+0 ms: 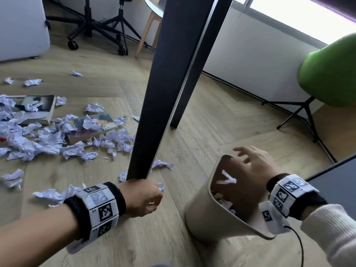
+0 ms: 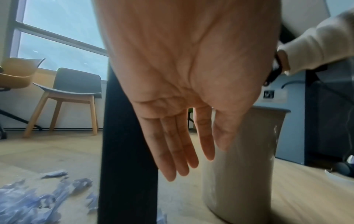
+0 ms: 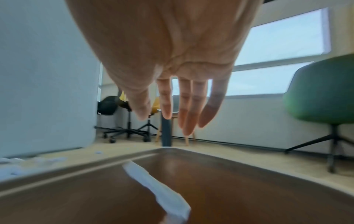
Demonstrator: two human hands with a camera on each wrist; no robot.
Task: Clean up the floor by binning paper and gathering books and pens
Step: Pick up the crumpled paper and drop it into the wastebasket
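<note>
Right hand [image 1: 254, 164], fingers spread and empty, hovers over the beige bin [image 1: 204, 214] as a paper scrap [image 3: 162, 195] falls inside. Left hand [image 2: 178, 91] flat, empty. Crumpled paper [image 1: 48, 139] and books [image 1: 92, 128] lie on the floor at ten o'clock.

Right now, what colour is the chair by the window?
Green, on thin black legs; the chair shows best in the head view.

A dark table leg [image 1: 154, 89] cuts through centre frame. At two o'clock sits a green chair [image 1: 327, 74], at twelve a wooden-legged chair [image 1: 150, 26], with an office chair base [image 1: 100, 33] at eleven.
</note>
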